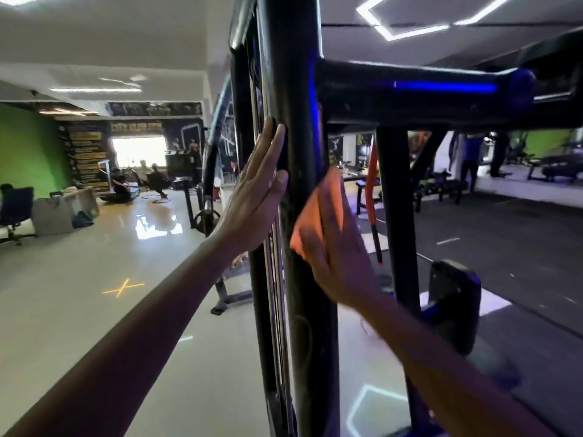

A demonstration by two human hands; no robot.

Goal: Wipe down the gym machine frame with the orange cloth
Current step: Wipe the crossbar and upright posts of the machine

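Left hand [257,197]: fingers straight and together, laid flat against the left side of the frame [299,171]'s black upright post. Right hand [339,253]: fingers extended, pressing the cloth [318,209] flat against the post's right side. The post's long axis runs vertically; a crossbar branches right.

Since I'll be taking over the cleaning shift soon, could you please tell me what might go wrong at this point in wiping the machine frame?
The left hand rests flat on the upright post, its fingers beside the gap with the guide rods; they could get pinched if anything there moves. The right hand presses the orange cloth with straight fingers, so it might slip free. The crossbar looks head-high; leaning in risks a bump.
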